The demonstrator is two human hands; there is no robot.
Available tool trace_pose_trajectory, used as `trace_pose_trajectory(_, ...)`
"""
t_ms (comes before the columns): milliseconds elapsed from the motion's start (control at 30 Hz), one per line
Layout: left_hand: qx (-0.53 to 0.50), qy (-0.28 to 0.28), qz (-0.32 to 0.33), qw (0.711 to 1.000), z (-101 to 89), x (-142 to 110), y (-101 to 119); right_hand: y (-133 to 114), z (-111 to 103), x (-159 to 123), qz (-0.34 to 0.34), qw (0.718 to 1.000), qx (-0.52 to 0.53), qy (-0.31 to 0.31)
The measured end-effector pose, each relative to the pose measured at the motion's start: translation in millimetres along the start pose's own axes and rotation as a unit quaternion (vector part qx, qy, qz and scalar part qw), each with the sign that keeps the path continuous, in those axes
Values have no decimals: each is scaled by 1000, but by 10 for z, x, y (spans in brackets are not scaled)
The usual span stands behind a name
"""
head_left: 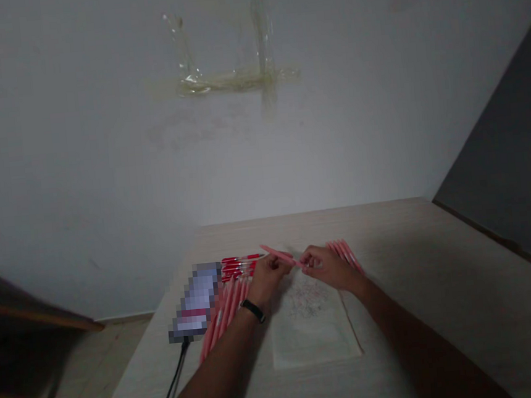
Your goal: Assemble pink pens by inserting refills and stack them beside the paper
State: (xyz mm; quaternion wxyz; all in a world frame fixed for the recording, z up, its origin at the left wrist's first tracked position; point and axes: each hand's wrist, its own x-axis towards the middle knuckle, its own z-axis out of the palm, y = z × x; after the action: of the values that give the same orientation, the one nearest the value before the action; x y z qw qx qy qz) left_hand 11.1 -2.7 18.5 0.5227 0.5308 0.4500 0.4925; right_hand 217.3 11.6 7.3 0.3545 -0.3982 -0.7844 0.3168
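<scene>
Both hands work on a single pink pen [277,255], held up off the desk [439,270] above the far edge of a speckled sheet of paper [311,325]. The pen slants from far left to near right, its right end meeting the fingertips of the right hand [326,268]. The left hand [269,279], with a black wristband [253,311] at its wrist, has a narrow grip on the barrel from the left side. The right hand's grip is also narrow and appears to pinch the pen's end, though the fingers hide the exact contact.

The step in hand looks like handling this one pen between both hands, away from the others. A fan of pink pens [224,314] lies on the desk by the left forearm, with red-marked pens [241,264] beyond them, on the far side. A smaller group of pink pens [343,255] lies just past the right hand. To the left, a pixelated phone [195,301] rests on the pens' left edge, trailing a black cable [178,374] over the desk's edge.
</scene>
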Motion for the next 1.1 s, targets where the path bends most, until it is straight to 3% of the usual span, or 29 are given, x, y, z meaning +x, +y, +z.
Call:
trace_pose_trajectory(167, -86, 52, 42, 994, -62, 60, -11, -2, -91, 14, 18, 999, -3, 45)
trace_pose_trajectory(333, -130, 84, 40, 987, -140, 107, 27, 25, -208, 29, 60, 990, 78, 103)
trace_pose_trajectory(433, -82, 58, 45, 994, -130, 92, 25, 38, -203, 54, 58, 974, 170, 140)
trace_pose_trajectory(533, -51, -6, 45, 998, -89, 66, 26, 35, -115, 76, 36, 954, 243, 170)
trace_pose_trajectory(600, -23, -50, 47, 997, -70, 50, 27, 34, -44, 81, 23, 958, 247, 145)
trace_pose_trajectory(700, 115, -57, 81, 988, -73, 26, 16, 47, 14, 76, 12, 972, 210, 104)
trace_pose_trajectory(833, 303, -35, 124, 944, -105, -5, -47, 68, 2, 54, 7, 987, 116, 115)
trace_pose_trajectory(1100, 398, -73, 114, 908, -126, -1, -208, 11, 36, 33, -2, 996, 19, 91)
